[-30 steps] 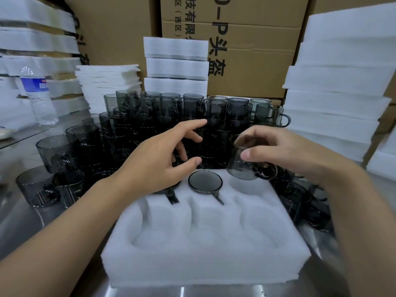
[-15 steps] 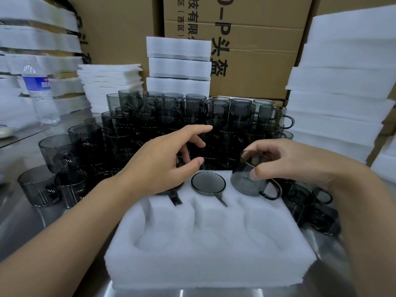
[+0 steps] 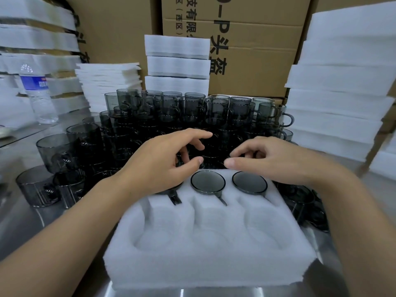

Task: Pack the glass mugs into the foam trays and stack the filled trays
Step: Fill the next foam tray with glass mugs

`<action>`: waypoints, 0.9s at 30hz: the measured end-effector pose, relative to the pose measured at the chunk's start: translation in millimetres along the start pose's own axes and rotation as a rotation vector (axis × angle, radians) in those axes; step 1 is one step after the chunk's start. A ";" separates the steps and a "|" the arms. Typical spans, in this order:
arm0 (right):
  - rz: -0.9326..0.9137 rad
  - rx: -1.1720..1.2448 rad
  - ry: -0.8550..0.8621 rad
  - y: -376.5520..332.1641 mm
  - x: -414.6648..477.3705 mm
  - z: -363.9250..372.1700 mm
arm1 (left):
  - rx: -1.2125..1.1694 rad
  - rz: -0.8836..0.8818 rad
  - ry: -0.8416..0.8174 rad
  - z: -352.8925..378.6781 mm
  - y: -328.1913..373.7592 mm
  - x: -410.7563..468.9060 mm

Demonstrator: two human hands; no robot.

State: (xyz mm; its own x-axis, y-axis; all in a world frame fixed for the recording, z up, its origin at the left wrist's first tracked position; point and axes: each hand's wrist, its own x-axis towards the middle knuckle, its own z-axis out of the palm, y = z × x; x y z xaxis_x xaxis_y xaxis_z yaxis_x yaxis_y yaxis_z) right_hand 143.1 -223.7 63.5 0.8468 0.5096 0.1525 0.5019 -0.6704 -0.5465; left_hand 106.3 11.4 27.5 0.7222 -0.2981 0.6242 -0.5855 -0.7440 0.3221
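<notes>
While the left hand (image 3: pixel 158 166) and right hand (image 3: pixel 267 161) hover empty and relaxed, take grey glass mugs (image 3: pixel 240 110) beyond the fingertips; seat them base-up in the foam tray (image 3: pixel 203 266).

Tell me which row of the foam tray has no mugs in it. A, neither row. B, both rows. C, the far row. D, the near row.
D: the three near pockets of the tray show only bare foam, while the far row holds a middle mug and a right mug, both base up.
</notes>
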 end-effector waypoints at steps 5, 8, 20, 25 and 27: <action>-0.032 -0.064 0.153 -1.1 8.5 17.8 | 0.022 -0.028 -0.027 -0.8 1.0 0.9; -0.038 -0.102 0.097 -4.4 10.2 26.3 | 0.021 -0.064 -0.068 -1.3 0.7 1.6; 0.027 -0.216 -0.086 -11.9 8.3 43.6 | 0.470 -0.327 0.275 -10.2 4.8 3.1; 0.041 -0.214 -0.099 -12.7 7.5 43.0 | 0.720 -0.811 0.046 -38.4 -18.7 1.1; 0.042 -0.215 -0.103 -13.6 6.8 42.8 | 0.751 -0.848 -0.014 -39.7 -22.9 0.2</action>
State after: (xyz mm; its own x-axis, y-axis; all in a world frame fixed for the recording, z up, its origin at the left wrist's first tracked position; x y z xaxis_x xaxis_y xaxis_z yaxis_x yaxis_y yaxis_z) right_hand 134.4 -188.0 36.7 0.8509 0.5236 0.0425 0.5017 -0.7859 -0.3615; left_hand 105.3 52.2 48.5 0.7876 0.4704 0.3980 0.4611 -0.8784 0.1257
